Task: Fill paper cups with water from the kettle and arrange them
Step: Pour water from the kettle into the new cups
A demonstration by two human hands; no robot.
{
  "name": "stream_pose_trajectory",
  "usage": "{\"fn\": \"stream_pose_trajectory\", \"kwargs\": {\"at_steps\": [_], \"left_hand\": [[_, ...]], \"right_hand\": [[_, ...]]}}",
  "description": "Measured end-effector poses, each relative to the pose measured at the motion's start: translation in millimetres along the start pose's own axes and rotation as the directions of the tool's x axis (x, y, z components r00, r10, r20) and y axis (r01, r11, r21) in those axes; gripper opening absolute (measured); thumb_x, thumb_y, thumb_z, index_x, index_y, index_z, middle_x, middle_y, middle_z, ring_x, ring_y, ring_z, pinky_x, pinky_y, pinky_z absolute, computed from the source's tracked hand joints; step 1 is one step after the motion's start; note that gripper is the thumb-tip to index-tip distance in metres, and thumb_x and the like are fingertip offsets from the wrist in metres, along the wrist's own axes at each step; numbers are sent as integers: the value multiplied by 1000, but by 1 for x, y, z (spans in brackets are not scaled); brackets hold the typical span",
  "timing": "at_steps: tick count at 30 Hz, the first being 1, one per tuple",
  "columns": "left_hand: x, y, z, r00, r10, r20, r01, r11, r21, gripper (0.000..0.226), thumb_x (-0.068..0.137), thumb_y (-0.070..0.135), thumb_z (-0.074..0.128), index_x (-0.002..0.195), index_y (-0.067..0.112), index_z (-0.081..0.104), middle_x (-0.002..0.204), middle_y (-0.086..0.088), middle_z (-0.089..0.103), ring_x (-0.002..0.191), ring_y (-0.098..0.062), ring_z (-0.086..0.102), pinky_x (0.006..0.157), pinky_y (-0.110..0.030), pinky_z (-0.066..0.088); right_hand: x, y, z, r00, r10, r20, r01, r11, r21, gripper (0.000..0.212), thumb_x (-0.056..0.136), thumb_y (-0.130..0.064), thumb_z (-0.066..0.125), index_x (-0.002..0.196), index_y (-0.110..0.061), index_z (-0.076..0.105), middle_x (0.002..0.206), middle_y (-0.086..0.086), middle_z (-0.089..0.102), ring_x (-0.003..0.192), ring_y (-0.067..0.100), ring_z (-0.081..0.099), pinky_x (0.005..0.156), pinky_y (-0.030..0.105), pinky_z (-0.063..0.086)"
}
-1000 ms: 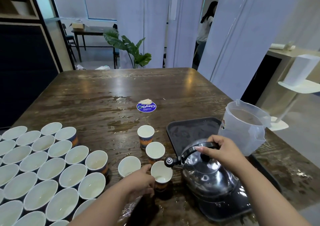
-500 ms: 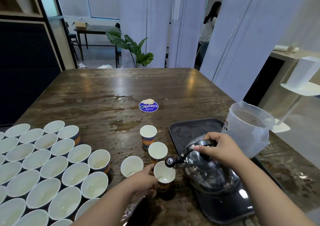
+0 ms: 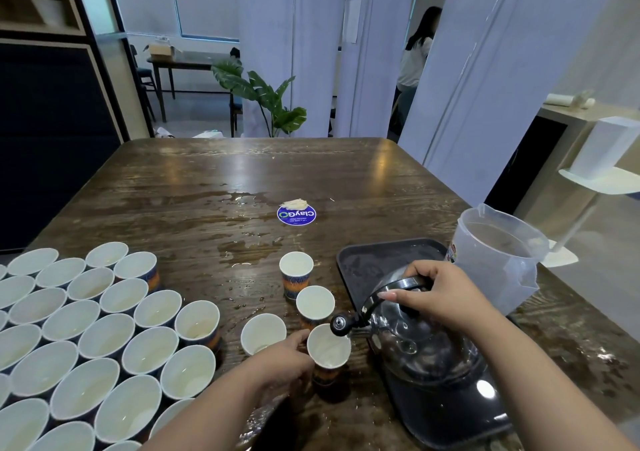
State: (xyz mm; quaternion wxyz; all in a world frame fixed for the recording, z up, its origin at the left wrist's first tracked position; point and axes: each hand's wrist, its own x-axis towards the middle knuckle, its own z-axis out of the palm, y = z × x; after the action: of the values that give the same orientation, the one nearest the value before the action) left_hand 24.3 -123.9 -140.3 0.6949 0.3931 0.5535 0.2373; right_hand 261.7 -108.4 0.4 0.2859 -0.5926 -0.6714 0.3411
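Cup sits under the kettle spout, steadied by your left hand while your right hand grips the handle; overtilt and water may spill across the table.

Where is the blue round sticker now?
The blue round sticker lies mid-table in the head view, beyond the paper cups, left of the black tray.
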Motion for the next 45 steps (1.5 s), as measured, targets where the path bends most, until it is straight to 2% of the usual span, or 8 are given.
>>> {"fn": "stream_pose_trajectory", "kwargs": {"at_steps": [9,14,19,23,24,27,36,45], "left_hand": [[-8,6,0,999,-29,-23,31,997,75,67,57,3,53,122,22,53,85,-12,63,67,-19,54,55,-26,38],[-23,35,-11,994,36,-107,-9,970,243,33,70,7,54,98,22,61,73,-2,59,66,-17,52,63,-31,42],[-13,72,-36,931,176,-319,-171,984,44,24,93,0,41,100,15,58,83,-4,60,69,-13,55,51,-18,43],[8,81,-37,925,100,-367,-172,970,-169,15,97,15,43,96,14,58,77,-3,50,66,-12,43,58,-24,33],[12,82,-35,935,81,-346,-159,966,-203,17,99,21,43,101,13,57,75,2,37,67,-13,45,61,-26,34],[22,87,-26,952,40,-302,-129,951,-282,49,102,43,33,127,4,49,81,-9,56,83,-19,52,85,-32,37],[49,90,-21,952,-41,-303,-66,940,-334,68,96,63,18,125,10,48,93,-4,55,80,-15,51,59,-30,37],[60,82,-24,954,-48,-296,-54,944,-326,66,96,64,13,102,15,58,93,-4,55,78,-17,51,58,-27,37]], "right_hand": [[1,10,-2,1000,10,-25,-11,1000,-9,57,50,-59,82,68,-9,60,57,1,61,53,15,58,57,32,48],[5,17,-5,998,48,-51,-39,987,156,55,49,-51,83,68,-6,59,58,4,57,57,16,55,60,32,47],[16,12,-6,997,19,-73,-1,973,232,56,51,-46,81,72,1,58,58,7,52,47,11,48,48,19,40],[36,9,-7,996,3,-89,15,979,204,65,48,-49,82,75,6,58,58,4,55,53,12,54,56,28,47],[42,9,-7,997,3,-82,13,980,199,65,48,-49,83,75,5,58,58,4,56,55,14,56,59,31,49],[56,4,-4,998,-12,-66,22,986,164,53,57,-41,86,71,1,57,53,0,54,53,12,54,57,25,47],[90,-6,1,999,-42,-13,42,999,-13,48,60,-48,86,69,-7,61,55,1,59,52,13,53,56,28,41],[90,-17,-2,999,-23,36,24,999,-24,43,59,-50,86,59,-18,58,56,6,62,52,27,62,51,33,46]]}}
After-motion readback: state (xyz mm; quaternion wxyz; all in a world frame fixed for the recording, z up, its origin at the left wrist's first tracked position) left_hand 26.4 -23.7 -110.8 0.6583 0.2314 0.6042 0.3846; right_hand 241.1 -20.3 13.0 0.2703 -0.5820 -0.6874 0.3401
